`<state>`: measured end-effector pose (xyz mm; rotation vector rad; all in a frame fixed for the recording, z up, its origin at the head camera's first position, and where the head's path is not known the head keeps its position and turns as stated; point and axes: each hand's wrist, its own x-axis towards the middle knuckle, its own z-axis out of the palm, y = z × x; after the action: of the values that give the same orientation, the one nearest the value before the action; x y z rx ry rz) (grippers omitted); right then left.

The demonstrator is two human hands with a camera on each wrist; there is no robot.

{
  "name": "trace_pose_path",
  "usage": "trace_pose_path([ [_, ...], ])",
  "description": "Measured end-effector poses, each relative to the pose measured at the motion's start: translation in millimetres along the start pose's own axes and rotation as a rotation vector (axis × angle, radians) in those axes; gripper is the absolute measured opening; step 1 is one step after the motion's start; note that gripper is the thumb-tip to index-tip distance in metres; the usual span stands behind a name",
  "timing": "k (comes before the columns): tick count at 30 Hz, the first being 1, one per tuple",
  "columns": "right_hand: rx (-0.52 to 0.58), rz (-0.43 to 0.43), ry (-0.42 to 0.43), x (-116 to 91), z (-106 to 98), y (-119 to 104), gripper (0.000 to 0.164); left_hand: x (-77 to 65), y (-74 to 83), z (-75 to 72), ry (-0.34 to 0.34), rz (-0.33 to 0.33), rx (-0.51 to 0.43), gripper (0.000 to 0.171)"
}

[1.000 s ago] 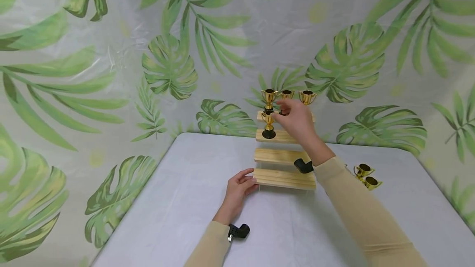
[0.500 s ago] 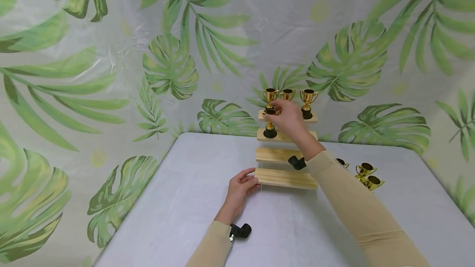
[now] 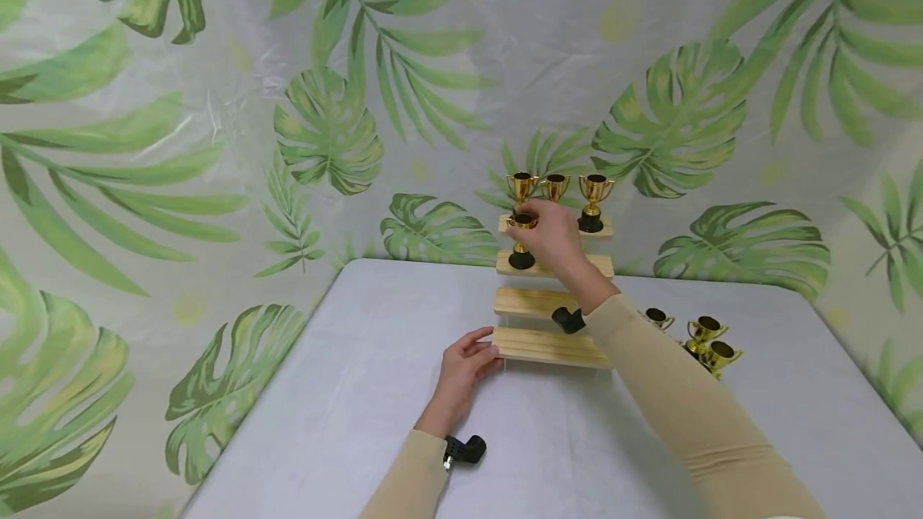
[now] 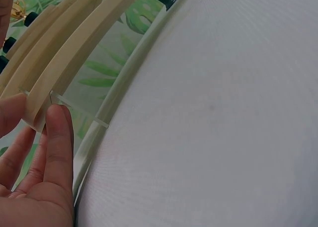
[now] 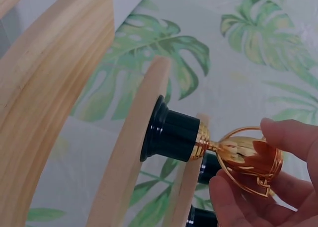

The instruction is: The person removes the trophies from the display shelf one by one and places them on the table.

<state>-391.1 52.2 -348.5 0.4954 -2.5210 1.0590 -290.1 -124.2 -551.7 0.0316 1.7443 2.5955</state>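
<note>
A stepped wooden display rack (image 3: 554, 349) stands on the table. My right hand (image 3: 554, 235) holds a small gold trophy cup (image 5: 251, 155) by its cup, thumb and fingers around the handles. That trophy's black base (image 3: 521, 257) sits upright at the left end of the second step from the top. My left hand (image 3: 461, 371) grips the left end of the lowest step, with the thumb (image 4: 11, 113) on one face of the wood and fingers (image 4: 58, 137) at the other.
Three gold trophies line the top step: a left one (image 3: 521, 184), a middle one (image 3: 554, 186) and a right one (image 3: 593, 200). More trophies (image 3: 703, 330) stand on the white tabletop (image 3: 346, 391) right of the rack, partly behind my right sleeve (image 3: 678, 391). A leaf-print sheet (image 3: 418, 62) hangs behind.
My right hand has shifted slightly left and down, its fingers now around the trophy's cup. The trophy stays on its step. My left hand keeps its grip on the rack.
</note>
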Motion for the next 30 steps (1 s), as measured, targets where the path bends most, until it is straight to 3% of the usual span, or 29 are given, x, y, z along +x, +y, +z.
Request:
trace_pose_path([
  [18, -0.020, -0.087, 0.082, -1.7, 4.1, 12.1, 0.033, 1.0, -1.3, 0.4, -0.024, 0.003, 0.007, 0.044],
  [30, -0.047, -0.120, 0.108, -5.1, 10.7, 7.4, 0.035, 0.2, -1.7, -0.1, -0.011, 0.003, 0.012, 0.045],
])
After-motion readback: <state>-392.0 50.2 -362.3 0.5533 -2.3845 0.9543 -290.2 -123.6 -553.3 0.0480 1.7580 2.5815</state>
